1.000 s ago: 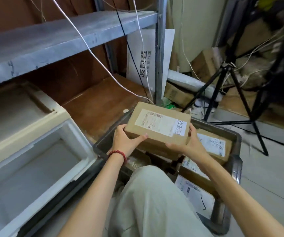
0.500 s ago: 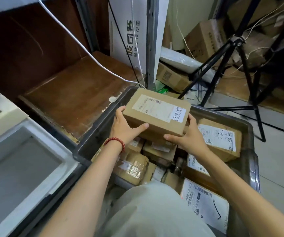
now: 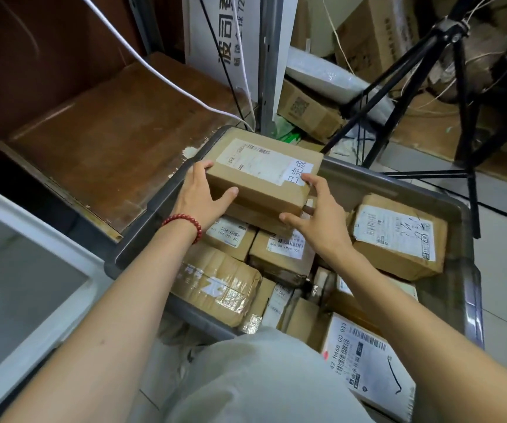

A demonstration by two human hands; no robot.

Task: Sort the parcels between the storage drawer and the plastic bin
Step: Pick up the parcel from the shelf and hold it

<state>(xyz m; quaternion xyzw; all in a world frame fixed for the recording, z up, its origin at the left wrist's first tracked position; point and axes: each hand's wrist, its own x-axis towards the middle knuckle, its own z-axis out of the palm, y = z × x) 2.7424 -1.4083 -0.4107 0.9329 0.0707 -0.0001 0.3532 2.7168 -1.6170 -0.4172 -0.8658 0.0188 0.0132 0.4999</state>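
A left hand (image 3: 198, 193) and right hand (image 3: 319, 221) clamp the short ends of a brown parcel (image 3: 264, 178) above other parcels at the far left corner of a grey bin (image 3: 147, 218), just inside its rim, while an open white drawer (image 3: 32, 233) sits beyond the bin's left edge.

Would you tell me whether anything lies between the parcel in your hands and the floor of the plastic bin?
Yes. The held parcel sits over labelled parcels stacked in the far left corner of the plastic bin; they cover its floor.
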